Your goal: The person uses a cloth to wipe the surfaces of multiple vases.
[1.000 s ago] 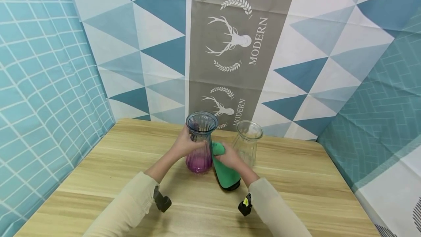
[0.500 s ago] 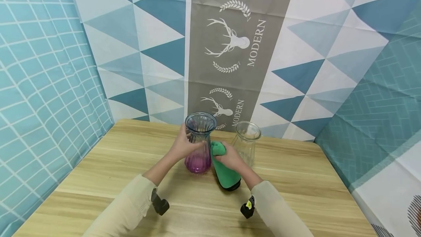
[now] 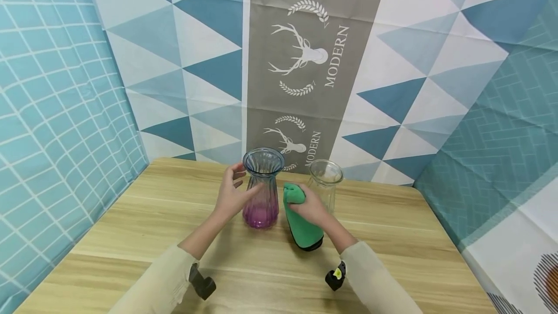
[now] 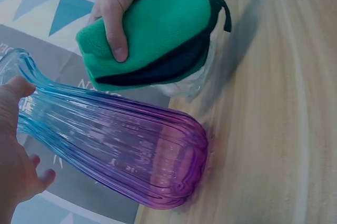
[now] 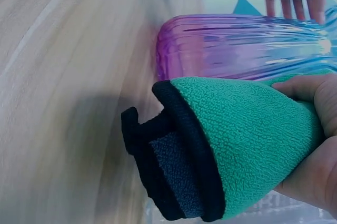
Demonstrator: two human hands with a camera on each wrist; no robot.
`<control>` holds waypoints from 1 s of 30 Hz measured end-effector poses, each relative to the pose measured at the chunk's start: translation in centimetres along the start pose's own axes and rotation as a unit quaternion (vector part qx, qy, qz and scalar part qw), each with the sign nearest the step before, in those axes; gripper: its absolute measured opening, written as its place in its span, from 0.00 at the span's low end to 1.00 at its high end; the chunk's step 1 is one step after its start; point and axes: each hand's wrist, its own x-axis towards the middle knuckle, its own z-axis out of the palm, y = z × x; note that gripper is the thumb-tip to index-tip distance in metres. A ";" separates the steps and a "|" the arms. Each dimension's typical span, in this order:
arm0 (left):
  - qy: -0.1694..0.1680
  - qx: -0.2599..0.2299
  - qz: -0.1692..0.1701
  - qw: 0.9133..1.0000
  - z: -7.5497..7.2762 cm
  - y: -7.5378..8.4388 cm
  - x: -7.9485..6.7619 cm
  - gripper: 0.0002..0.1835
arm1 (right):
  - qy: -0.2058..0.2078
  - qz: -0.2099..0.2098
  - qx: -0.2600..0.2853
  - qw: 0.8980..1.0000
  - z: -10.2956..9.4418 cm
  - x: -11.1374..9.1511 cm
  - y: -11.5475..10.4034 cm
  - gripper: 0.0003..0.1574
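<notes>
A ribbed glass vase (image 3: 260,213), blue at the neck and shading to purple at the base, stands upright on the table. My left hand (image 3: 230,195) is at its left side with fingers spread and relaxed. In the left wrist view the thumb overlaps the neck of the vase. To the right of the vase, my right hand (image 3: 312,206) grips a folded green cleaning cloth (image 5: 247,140) with black edging and a dark blue underside. The cloth hangs down from the fist, its lower end close over the table. A gap shows between cloth and vase in the head view.
A clear glass vase (image 3: 324,188) stands behind the right hand, partly hidden by it. The wooden table (image 3: 261,275) ends at a patterned fabric backdrop (image 3: 301,57), with blue tiled fabric (image 3: 65,91) on the left.
My left hand has loosened from around the coloured vase and drawn slightly left, its fingers now spread. The right hand has moved the cloth a little right, away from that vase.
</notes>
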 end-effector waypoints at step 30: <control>-0.066 0.003 0.052 0.996 3.9 0.3 -3.3 0.26 | -0.011 -0.008 -0.046 0.999 -5.1 -2.9 0.7 0.40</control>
